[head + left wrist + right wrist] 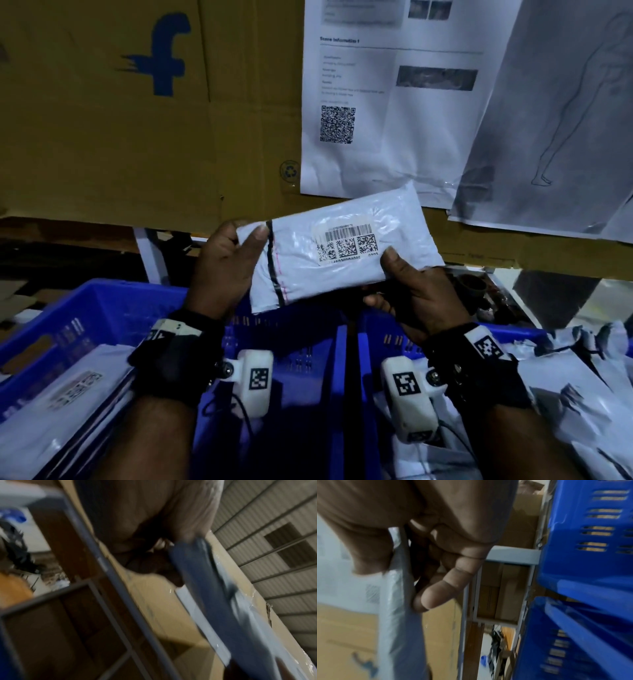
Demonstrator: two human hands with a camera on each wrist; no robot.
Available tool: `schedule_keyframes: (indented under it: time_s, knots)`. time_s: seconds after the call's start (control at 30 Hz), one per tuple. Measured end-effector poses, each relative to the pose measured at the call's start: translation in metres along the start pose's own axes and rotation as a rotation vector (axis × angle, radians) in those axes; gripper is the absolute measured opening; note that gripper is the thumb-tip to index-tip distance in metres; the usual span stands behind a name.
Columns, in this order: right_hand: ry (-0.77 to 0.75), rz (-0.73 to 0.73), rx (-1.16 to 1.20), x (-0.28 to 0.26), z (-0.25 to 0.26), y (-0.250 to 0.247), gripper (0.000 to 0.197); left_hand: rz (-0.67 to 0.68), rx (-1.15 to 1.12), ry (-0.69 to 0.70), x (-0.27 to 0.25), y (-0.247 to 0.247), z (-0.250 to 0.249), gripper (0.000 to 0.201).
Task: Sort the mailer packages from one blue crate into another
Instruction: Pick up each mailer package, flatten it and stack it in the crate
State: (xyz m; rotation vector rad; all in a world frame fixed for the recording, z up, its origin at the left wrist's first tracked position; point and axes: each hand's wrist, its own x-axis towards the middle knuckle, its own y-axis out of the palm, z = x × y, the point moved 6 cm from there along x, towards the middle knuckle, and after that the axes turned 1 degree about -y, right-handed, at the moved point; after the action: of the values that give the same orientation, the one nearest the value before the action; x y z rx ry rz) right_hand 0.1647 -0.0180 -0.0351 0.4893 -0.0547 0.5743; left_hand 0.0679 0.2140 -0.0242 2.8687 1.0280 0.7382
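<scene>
Both hands hold one white mailer package [329,250] in the air above the two blue crates, its barcode label facing me. My left hand [227,263] grips its left end, thumb on top near the black seal strip. My right hand [411,291] grips the lower right edge, thumb on the face beside the label. The left blue crate [102,308] holds several white mailers [68,404]. The right blue crate [380,332] holds a pile of mailers [579,394]. In the left wrist view the mailer [214,601] is seen edge-on; in the right wrist view my fingers [440,593] curl behind the mailer [399,615].
A large cardboard sheet [120,120] with a blue logo stands behind the crates. Printed papers [394,102] with a QR code hang on it at the right. A grey metal rack frame [505,555] stands behind the crates.
</scene>
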Motion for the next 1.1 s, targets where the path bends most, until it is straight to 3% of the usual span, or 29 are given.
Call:
schedule_keyframes:
  time_s: [0.07,0.2,0.3,0.47,0.6,0.73,0.8,0.87,1.0,1.07,1.1]
  knots:
    - [-0.010,0.033,-0.006,-0.003,0.000,0.008,0.045,0.109,0.092,-0.066,-0.002,-0.011,-0.014,0.005]
    - [0.037,0.049,-0.041,-0.003,-0.009,0.031,0.036,0.296,0.333,-0.138,-0.005,-0.049,-0.050,0.016]
    - [0.095,0.054,-0.114,0.006,-0.026,0.053,0.036,0.364,0.495,-0.220,-0.013,-0.084,-0.062,0.017]
    - [0.193,0.033,-0.249,0.038,-0.057,0.099,0.053,0.394,0.749,-0.393,-0.030,-0.147,-0.055,0.022]
    - [0.278,0.106,-0.414,0.050,-0.097,0.146,0.029,0.511,0.959,-0.501,-0.043,-0.165,-0.035,0.015]
    - [0.217,0.175,-0.624,0.061,-0.158,0.166,0.077,0.663,1.118,-0.559,-0.049,-0.177,-0.002,0.023]
    - [0.192,0.176,-0.687,0.057,-0.177,0.173,0.074,0.716,1.126,-0.621,-0.050,-0.187,0.011,0.017]
    - [0.153,0.181,-0.785,0.039,-0.180,0.183,0.053,0.712,1.069,-0.628,-0.042,-0.192,0.015,0.019]
    - [0.364,0.324,-0.849,0.018,-0.234,0.183,0.023,0.532,0.955,-0.463,-0.011,-0.191,0.010,0.013]
    - [0.427,0.360,-0.943,0.011,-0.254,0.184,0.020,0.481,0.820,-0.436,-0.001,-0.187,0.014,0.010]
    - [0.479,0.360,-0.994,0.009,-0.270,0.180,0.032,0.475,0.810,-0.426,0.003,-0.187,0.019,0.008]
